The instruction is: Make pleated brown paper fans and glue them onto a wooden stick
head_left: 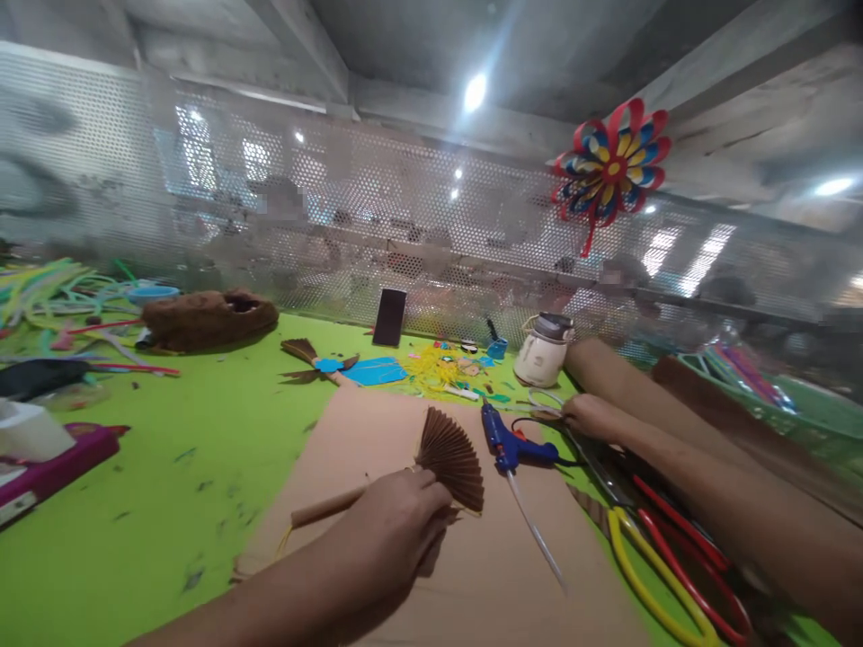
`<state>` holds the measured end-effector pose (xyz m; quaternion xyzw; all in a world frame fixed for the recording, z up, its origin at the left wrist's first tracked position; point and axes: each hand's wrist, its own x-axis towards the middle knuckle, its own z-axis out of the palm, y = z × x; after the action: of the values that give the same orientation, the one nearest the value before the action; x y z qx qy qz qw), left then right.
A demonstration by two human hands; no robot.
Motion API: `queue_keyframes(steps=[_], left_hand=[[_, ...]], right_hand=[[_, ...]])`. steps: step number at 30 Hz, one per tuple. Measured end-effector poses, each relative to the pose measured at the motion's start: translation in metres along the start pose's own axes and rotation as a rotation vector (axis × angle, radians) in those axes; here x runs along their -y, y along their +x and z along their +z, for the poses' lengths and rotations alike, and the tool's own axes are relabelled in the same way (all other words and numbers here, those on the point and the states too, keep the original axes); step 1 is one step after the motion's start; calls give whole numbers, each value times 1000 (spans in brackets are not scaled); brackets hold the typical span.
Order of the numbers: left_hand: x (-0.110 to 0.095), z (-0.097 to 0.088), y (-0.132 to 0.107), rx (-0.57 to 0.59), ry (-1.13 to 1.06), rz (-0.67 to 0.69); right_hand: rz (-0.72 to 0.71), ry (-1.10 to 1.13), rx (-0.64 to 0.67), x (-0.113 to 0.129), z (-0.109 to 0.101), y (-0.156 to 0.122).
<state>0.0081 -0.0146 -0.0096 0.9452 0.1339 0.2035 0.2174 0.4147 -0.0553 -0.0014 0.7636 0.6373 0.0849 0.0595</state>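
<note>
A brown pleated paper fan [453, 458] is spread over the tan board, with a rolled brown paper stick [328, 508] to its left. My left hand [408, 512] is closed around the fan's base, and its fingers partly hide the join. Farther right, my right hand [593, 419] has its fingers closed at a pair of pale-looped scissors [545, 403]; the exact grip is hard to see. Between my hands lies a blue glue gun [502, 438] with a clear glue stick trailing from its back.
Large scissors with red and yellow handles [647, 557] lie under my right forearm. Behind the tan board [485, 598] are a blue paper figure [370, 370], yellow paper scraps [431, 368], a phone [389, 317] and a white jar [540, 355]. A brown pouch [209, 321] sits left.
</note>
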Motion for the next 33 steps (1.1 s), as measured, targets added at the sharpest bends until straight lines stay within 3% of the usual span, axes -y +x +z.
queue_keyframes(steps=[4,9,14,17,20,27,33], left_hand=[[2,2,-1,5,66,28],[14,5,2,-14,219,102],[7,-5,2,-50,304,116],[2,-4,-1,-6,375,194],[1,0,-3,8,438,219],[3,4,-5,44,404,170],[7,6,-6,-27,226,79]], right_hand=[[7,93,-105,-5,-23,2],[65,231,-429,11,-66,-14],[22,402,-642,86,-94,-52],[-73,621,-764,134,-99,-73],[-66,733,-840,158,-94,-83],[110,733,-949,145,-75,-89],[275,629,-974,107,-75,-126]])
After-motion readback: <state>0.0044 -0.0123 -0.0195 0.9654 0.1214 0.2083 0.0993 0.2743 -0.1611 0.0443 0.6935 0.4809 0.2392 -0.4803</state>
